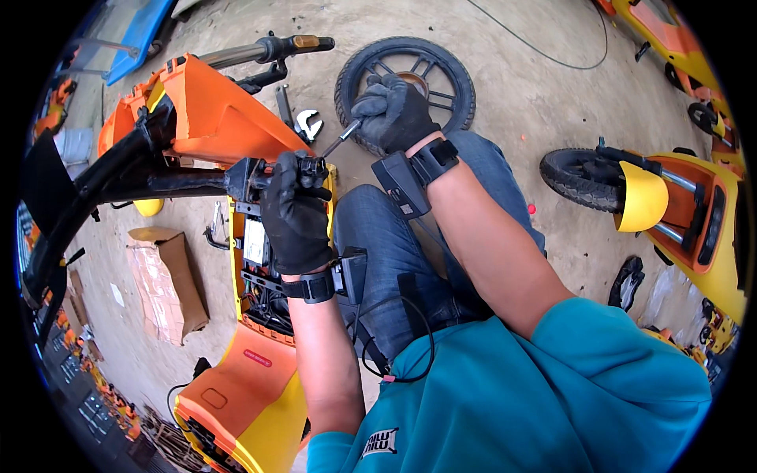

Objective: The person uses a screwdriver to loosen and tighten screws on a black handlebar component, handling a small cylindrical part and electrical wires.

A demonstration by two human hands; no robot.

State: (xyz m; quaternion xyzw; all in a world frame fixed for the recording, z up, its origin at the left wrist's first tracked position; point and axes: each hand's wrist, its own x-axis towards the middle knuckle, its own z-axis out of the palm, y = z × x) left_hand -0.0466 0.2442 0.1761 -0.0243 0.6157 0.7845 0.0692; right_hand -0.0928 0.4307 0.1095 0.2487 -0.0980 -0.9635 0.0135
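A: Near end first. What's on the wrists?
B: Black box module (402, 185) strapped on the right, similar one on the left. Teal shirt (536, 394), blue jeans (374, 229) below.
A: Right hand?
B: Right hand (394, 114), dark glove, fist clenched round a screwdriver (341, 140). Handle mostly hidden in the fist; shaft sticks out down-left, toward the other hand.
A: Left?
B: Left hand (298, 209), also gloved, fingers curled round a black fitting (314, 172) at the end of a black tube (185, 183). Driver tip is just beside the fitting; can't tell if they touch.
A: Around that?
B: Orange panel (229, 118) left of the driver, adjustable wrench (308, 124) between panel and wheel. Spoked wheel (365, 67) flat on the floor past the right fist.
A: Farther out?
B: Cardboard box (162, 276) left, yellow scooter with a yellow fender (640, 197) well off to the right.
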